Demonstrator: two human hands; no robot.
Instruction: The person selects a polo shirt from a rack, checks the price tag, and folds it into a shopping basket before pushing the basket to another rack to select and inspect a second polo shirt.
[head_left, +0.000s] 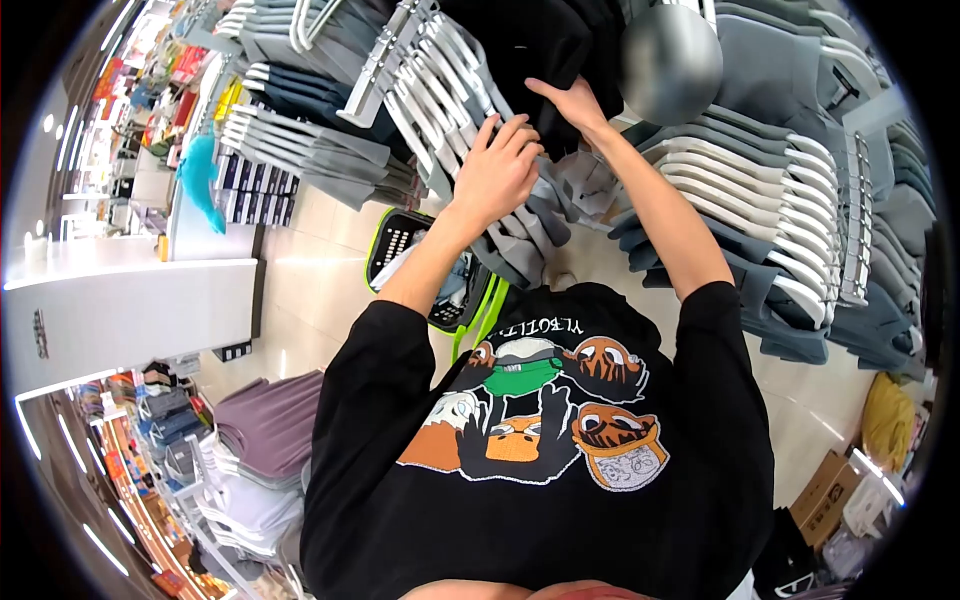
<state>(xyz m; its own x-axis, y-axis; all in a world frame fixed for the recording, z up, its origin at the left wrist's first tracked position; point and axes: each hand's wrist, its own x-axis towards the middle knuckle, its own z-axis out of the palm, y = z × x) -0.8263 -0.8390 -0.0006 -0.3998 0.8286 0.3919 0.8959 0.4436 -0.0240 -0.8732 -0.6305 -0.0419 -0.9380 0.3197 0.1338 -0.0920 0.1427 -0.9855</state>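
My left hand (495,175) lies over the edge of a row of grey garments (520,245) on white hangers, its fingers bent round the cloth. To its right, my right hand (575,105) is against black garments (530,45). Its thumb stretches out to the left, apart from the other fingers, which are partly hidden at the dark cloth. The white hangers (440,100) beside my left hand hang close together from a metal rail arm (385,65).
A black and lime-green shopping basket (465,320) with items inside stands on the floor under my left forearm. Grey garments on white hangers (740,180) fill the right side. A blurred metal ball (672,65) is near my right hand. A white counter (140,310) stands at left.
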